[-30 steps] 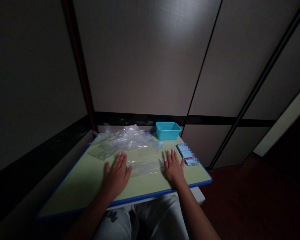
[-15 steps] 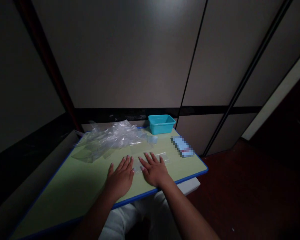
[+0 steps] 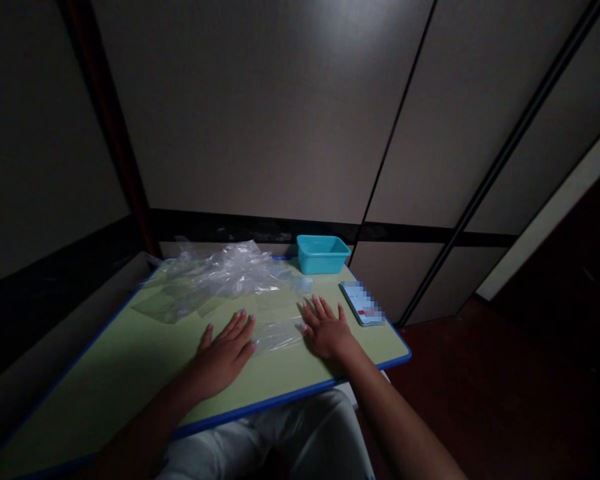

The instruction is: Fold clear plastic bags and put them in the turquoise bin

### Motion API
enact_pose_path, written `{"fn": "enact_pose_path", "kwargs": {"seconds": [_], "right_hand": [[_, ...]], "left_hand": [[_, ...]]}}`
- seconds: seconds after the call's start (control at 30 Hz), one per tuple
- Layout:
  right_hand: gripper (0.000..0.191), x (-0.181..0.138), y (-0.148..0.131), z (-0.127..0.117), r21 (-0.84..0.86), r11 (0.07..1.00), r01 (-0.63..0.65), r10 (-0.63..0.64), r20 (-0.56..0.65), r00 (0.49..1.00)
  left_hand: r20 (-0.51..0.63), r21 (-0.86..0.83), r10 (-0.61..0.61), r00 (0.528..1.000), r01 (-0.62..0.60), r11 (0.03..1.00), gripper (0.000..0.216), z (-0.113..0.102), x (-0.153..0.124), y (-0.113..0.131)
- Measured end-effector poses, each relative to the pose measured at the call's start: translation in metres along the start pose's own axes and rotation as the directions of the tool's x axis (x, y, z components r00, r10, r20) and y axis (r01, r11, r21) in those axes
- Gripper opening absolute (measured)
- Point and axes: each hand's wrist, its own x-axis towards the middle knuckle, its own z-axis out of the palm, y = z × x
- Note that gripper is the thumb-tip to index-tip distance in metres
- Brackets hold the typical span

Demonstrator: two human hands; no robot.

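Observation:
A clear plastic bag [image 3: 279, 335] lies flat on the pale green tabletop between my two hands. My left hand [image 3: 226, 353] rests palm down at the bag's left end, fingers stretched and spread. At its right end, my right hand [image 3: 327, 330] presses flat with its fingers apart, covering that part of the bag. Neither hand grips anything. Behind them lies a loose heap of crumpled clear plastic bags [image 3: 235, 270], and a small bluish translucent piece [image 3: 301, 285] sits at the heap's right edge.
A turquoise plastic basket [image 3: 323, 261] stands at the back edge of the green table [image 3: 145, 373], which has a blue rim. Near the right edge lies a phone [image 3: 362, 304] with its screen lit. Panelled cabinet doors [image 3: 260, 120] rise directly behind the table.
My hands have moved apart, the left one leftward and the right one rightward, leaving more of the flat bag showing between them. The view has shifted slightly.

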Motion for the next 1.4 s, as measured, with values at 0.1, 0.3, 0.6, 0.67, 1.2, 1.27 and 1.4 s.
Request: {"fn": "enact_pose_path", "kwargs": {"seconds": [0.1, 0.3, 0.6, 0.67, 1.2, 1.27, 1.4], "right_hand": [[0.065, 0.020, -0.008, -0.017, 0.049, 0.979, 0.196, -0.194, -0.050, 0.980], [0.033, 0.071, -0.040, -0.030, 0.184, 0.840, 0.510, -0.458, -0.265, 0.849], [0.015, 0.074, -0.028, -0.004, 0.658, 0.577, 0.484, -0.543, -0.133, 0.829], [0.014, 0.074, -0.027, -0.002, 0.677, 0.550, 0.489, -0.576, -0.117, 0.809], [0.013, 0.076, -0.024, -0.004, 0.630, 0.609, 0.482, -0.560, -0.088, 0.824], [0.011, 0.078, -0.024, -0.004, 0.612, 0.639, 0.466, -0.511, -0.115, 0.852], [0.009, 0.079, -0.025, -0.003, 0.644, 0.639, 0.420, -0.490, -0.080, 0.868]], "left_hand": [[-0.184, -0.132, 0.004, 0.983, -0.028, 0.991, 0.047, -0.017, 0.023, -0.019], [-0.188, -0.210, 0.206, 0.960, -0.244, 0.947, 0.020, -0.034, 0.066, -0.044], [-0.030, -0.213, 0.201, 0.979, -0.203, 0.956, 0.031, -0.022, 0.051, -0.051], [0.021, -0.217, 0.204, 0.979, -0.195, 0.957, 0.030, -0.024, 0.050, -0.048], [0.062, -0.345, 0.318, 0.946, -0.278, 0.897, 0.020, -0.023, 0.048, -0.041], [0.070, -0.368, 0.308, 0.949, -0.263, 0.892, 0.018, -0.023, 0.048, -0.040], [0.162, -0.409, 0.224, 0.961, -0.141, 0.902, 0.012, -0.026, 0.045, -0.037]]}}
